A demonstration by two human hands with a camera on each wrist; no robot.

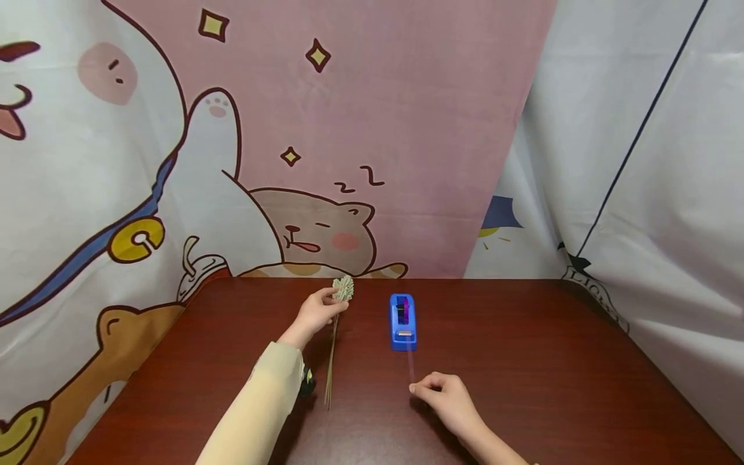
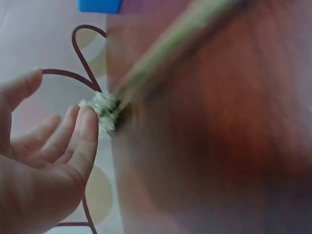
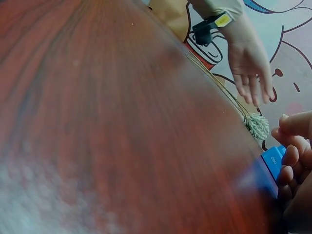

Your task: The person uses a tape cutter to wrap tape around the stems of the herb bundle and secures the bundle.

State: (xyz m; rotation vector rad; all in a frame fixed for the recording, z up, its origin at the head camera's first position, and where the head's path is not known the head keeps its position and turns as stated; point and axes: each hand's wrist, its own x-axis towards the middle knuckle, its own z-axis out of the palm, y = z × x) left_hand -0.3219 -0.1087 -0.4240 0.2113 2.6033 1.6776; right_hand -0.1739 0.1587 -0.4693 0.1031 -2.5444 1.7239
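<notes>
A bunch of thin stems with pale green-white flower heads lies on the table, heads at the far edge. My left hand hovers beside the heads with its fingers loosely extended; the left wrist view shows nothing held in the hand. To the right stands a blue tape dispenser with a purple-looking roll. A clear strip of tape stretches from it toward me. Its free end is pinched between thumb and index finger of my right hand. The right wrist view shows those fingers partly cut off.
The dark red-brown wooden table reaches back to a cartoon-printed cloth, which hangs along its far edge and sides. A small black device is strapped to my left wrist, over the pale yellow sleeve.
</notes>
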